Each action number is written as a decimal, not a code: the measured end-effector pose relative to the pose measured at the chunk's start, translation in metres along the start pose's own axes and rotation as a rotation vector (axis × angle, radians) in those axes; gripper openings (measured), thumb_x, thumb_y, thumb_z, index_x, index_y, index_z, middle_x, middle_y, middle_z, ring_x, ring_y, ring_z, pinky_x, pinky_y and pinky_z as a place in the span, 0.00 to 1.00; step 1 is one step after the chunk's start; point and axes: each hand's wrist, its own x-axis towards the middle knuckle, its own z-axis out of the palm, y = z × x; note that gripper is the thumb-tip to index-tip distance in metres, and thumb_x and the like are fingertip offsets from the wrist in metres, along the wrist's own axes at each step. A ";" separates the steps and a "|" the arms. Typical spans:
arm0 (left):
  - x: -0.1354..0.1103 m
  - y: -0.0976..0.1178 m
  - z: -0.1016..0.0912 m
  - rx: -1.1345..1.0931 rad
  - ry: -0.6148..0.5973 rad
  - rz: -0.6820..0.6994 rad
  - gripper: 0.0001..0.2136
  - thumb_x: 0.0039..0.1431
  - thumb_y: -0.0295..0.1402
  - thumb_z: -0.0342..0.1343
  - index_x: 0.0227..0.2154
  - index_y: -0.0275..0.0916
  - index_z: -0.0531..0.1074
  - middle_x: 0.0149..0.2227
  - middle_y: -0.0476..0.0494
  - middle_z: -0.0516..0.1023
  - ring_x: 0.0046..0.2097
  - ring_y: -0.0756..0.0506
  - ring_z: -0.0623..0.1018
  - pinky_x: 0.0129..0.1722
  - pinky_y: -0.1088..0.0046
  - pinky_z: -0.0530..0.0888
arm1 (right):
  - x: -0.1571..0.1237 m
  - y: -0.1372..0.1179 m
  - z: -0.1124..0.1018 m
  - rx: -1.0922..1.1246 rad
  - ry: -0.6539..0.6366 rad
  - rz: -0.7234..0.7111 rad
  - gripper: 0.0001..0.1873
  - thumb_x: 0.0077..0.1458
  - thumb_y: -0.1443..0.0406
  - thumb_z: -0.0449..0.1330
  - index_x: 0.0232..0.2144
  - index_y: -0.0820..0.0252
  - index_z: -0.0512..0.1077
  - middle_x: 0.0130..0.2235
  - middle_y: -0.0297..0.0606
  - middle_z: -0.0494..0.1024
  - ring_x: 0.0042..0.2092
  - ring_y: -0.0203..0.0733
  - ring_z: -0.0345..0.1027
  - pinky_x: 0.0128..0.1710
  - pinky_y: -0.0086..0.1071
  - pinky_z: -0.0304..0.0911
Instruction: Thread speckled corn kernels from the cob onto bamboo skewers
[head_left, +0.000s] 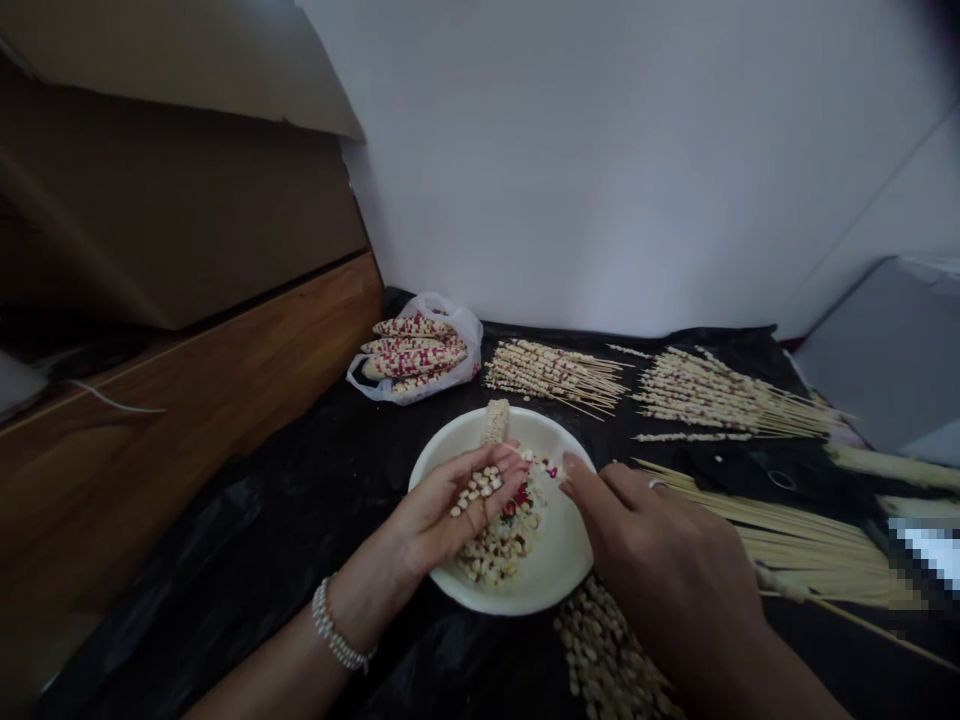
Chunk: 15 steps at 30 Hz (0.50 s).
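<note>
My left hand [457, 510] is turned palm up and cupped over the bowl, cradling loose pale corn kernels [480, 485]. The fingers of my right hand [660, 540] are wrapped round a thin wooden skewer [862, 612], whose tail sticks out past the hand at lower right. Pale and red kernels [551, 470] show at its front end, close to my left fingertips. Beneath both hands is a white bowl [562, 580] with more loose kernels [499, 555] inside. A bare corn cob [496, 420] leans at the bowl's far rim.
A plastic bag [469, 335] of red-and-white corn cobs [416, 355] lies behind the bowl. Two bundles of kernel-covered skewers [555, 372] [697, 390] are at the back. Bare sticks [810, 545] lie right, a kernel pile [607, 650] in front. Black plastic sheeting [300, 530] covers the surface.
</note>
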 end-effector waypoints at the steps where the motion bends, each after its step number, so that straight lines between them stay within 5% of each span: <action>1: 0.000 0.002 0.000 -0.002 -0.002 -0.010 0.11 0.58 0.20 0.49 0.42 0.26 0.72 0.39 0.35 0.80 0.43 0.44 0.80 0.46 0.70 0.77 | 0.000 0.001 -0.001 -0.004 -0.003 0.009 0.20 0.50 0.71 0.56 0.47 0.61 0.71 0.27 0.33 0.68 0.24 0.37 0.62 0.24 0.33 0.45; 7: 0.002 0.003 -0.006 0.090 -0.095 -0.013 0.18 0.53 0.13 0.47 0.47 0.26 0.69 0.44 0.32 0.79 0.52 0.43 0.76 0.51 0.73 0.72 | 0.000 0.003 -0.003 0.014 -0.009 0.020 0.16 0.54 0.69 0.55 0.46 0.58 0.71 0.26 0.31 0.68 0.24 0.36 0.62 0.24 0.33 0.44; 15: 0.002 0.003 -0.007 0.121 -0.031 0.049 0.08 0.58 0.21 0.53 0.39 0.27 0.74 0.37 0.35 0.79 0.38 0.48 0.80 0.42 0.77 0.77 | 0.001 0.004 -0.001 0.012 0.023 0.006 0.15 0.58 0.68 0.50 0.45 0.58 0.71 0.26 0.31 0.68 0.23 0.37 0.62 0.24 0.33 0.43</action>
